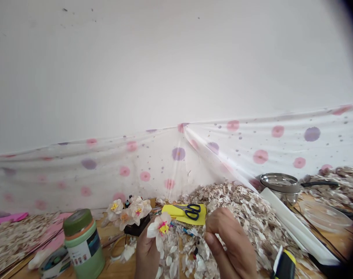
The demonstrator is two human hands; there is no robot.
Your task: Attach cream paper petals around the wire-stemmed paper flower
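A handmade flower (158, 228) with pale petals and a pink and yellow centre is in my left hand (147, 252), whose fingers are closed around its base. To its right, my right hand (230, 244) is raised with thumb and fingers pinched together; what they hold, if anything, is hidden. Loose dried petals (237, 201) lie in a large heap behind and below my hands. Beyond the gap between my hands, dark-handled scissors (192, 211) rest on a yellow sheet (172, 210). Several finished-looking flowers (138, 210) stand in a dark holder left of my left hand.
A green jar (85, 248) stands at front left, beside a roll of tape (54, 263). At right are a metal pan (281, 188), a clear plastic lid (324, 217), a white roll (298, 224) and a yellow-black cutter (285, 265). Spotted plastic sheeting (153, 166) covers the wall behind.
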